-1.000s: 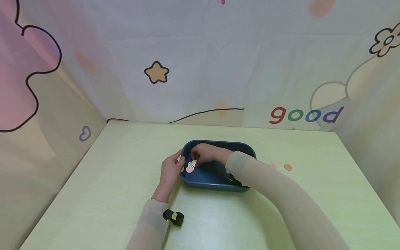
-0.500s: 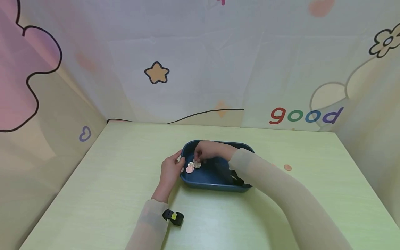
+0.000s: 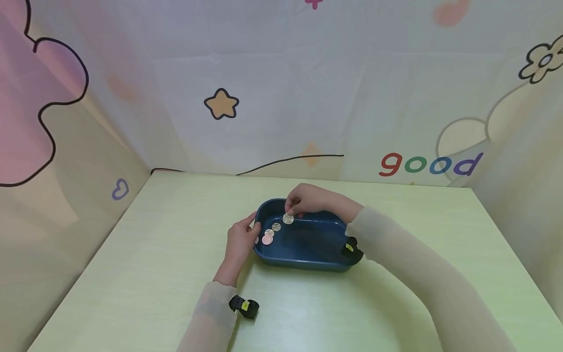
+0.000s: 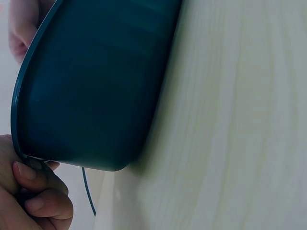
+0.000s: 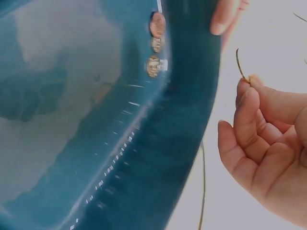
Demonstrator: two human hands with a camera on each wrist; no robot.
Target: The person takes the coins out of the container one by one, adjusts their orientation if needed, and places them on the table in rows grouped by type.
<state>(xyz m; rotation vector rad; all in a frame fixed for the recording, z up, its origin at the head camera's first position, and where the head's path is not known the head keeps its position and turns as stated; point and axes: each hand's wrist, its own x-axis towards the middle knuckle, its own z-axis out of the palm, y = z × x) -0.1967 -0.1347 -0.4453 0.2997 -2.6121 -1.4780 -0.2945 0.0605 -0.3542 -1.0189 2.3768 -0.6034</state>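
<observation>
My left hand (image 3: 239, 239) grips the left end of a dark blue plastic tray (image 3: 303, 265), thumb over the rim. In the left wrist view its curled fingers (image 4: 48, 203) sit at the tray's corner. A shiny gold coin (image 3: 288, 218) is pinched by its edge between the thumb and fingertips of my right hand (image 3: 308, 199), above the tray's back rim. On the tray floor near the left end lie a pinkish copper coin (image 3: 267, 240) and two gold coins (image 3: 276, 227) in a slanting row. Another coin (image 3: 257, 240) shows partly beside my left thumb.
The tray stands on a pale wood-grain table (image 3: 176, 220). A printed cloth backdrop (image 3: 281, 112) rises behind the table and along its sides. My right sleeve (image 3: 409, 264) crosses the tray's right end and the table beyond. Each wrist wears a small black camera (image 3: 248, 308).
My right hand has lifted a gold coin from the row and moved up and right with it. The sleeve now covers the copper coins seen right of the tray. My left hand stays put.
</observation>
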